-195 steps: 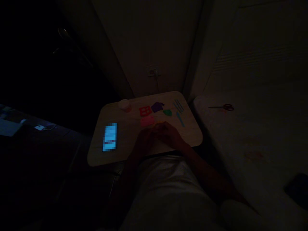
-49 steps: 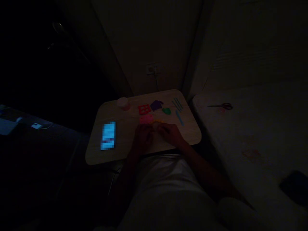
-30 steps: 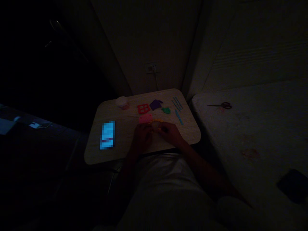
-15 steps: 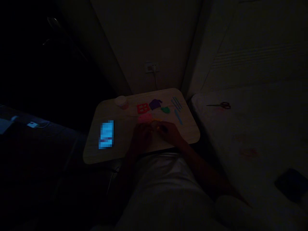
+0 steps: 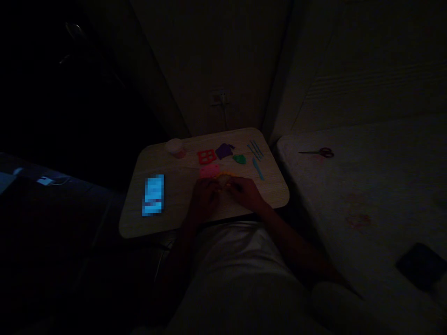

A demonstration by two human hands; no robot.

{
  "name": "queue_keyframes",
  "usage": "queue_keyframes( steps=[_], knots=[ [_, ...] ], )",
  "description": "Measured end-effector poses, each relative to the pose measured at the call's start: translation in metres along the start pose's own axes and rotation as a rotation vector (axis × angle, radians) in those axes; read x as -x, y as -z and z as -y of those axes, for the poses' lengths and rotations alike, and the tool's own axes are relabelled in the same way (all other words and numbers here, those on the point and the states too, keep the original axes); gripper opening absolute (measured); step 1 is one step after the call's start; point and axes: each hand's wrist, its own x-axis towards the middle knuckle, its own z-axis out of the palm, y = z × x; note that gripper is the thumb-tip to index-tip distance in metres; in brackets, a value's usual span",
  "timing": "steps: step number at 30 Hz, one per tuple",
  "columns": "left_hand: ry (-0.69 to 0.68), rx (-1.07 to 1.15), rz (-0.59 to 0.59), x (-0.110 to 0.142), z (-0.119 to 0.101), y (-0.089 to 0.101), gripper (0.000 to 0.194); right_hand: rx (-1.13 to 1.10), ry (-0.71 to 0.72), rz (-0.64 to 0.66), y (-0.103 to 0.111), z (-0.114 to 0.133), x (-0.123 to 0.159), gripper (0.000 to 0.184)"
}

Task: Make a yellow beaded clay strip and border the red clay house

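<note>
The room is very dark. My left hand (image 5: 203,199) and my right hand (image 5: 246,192) rest close together on a small wooden table (image 5: 181,218), fingers curled around a small yellow piece (image 5: 225,178) between them. Just beyond my fingers lies a pink block (image 5: 209,170). Further back sit a red cutter with square holes (image 5: 206,157), a purple shape (image 5: 225,150) and a green lump (image 5: 239,159). Thin blue tools (image 5: 256,156) lie to the right of these.
A lit phone (image 5: 153,195) lies on the table's left side, and a small pink tub (image 5: 175,148) stands at the back left. Scissors (image 5: 319,152) lie on the pale bed on the right. A dark object (image 5: 417,266) sits at the bed's near edge. A wall socket (image 5: 218,97) is behind the table.
My hands have stayed together at the yellow piece, with only small finger shifts. The camera view has drifted slightly, so everything sits a little further left.
</note>
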Motion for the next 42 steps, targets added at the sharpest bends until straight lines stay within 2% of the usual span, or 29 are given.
queue_keyframes(
  steps=[10,23,31,37,42],
  knots=[
    [-0.022,-0.011,-0.018,0.0015,0.0034,-0.0025,0.018,0.054,-0.010,-0.004,-0.0022,-0.0035,0.0000,0.034],
    [-0.007,-0.024,0.010,0.0008,0.0035,-0.0023,0.017,0.078,0.006,0.002,-0.0020,-0.0038,0.0001,0.029],
    [-0.015,-0.018,-0.004,0.0010,0.0024,-0.0019,0.017,-0.029,0.006,-0.018,-0.0032,-0.0046,0.0006,0.030],
    [-0.018,-0.011,0.007,0.0010,0.0020,-0.0012,0.018,-0.027,0.020,-0.034,-0.0025,-0.0032,0.0006,0.031],
    [-0.008,0.000,0.005,0.0004,0.0001,-0.0006,0.017,-0.033,0.026,-0.014,0.0001,-0.0005,0.0002,0.023]
  ],
)
